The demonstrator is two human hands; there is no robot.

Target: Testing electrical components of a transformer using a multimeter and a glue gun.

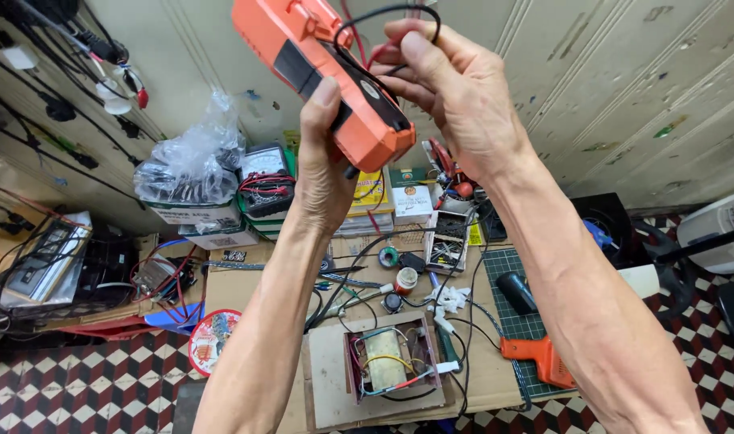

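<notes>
Up high, you had the orange meter raised well above the worktop, tilted with its black back facing you. Your left hand was closed around its lower end, thumb pressed up against the near side. Your right hand was curled at the meter's upper edge, fingers pinching the black and red leads that looped over them. Below, near the front edge of the worktop, a small transformer with coloured wires sat on a pale board. Toward the right edge, an orange glue gun lay on a green cutting mat. At the back, a second meter with a dial stood beside a crumpled plastic bag on white boxes, and a round red tin lid hung over the left front corner.
</notes>
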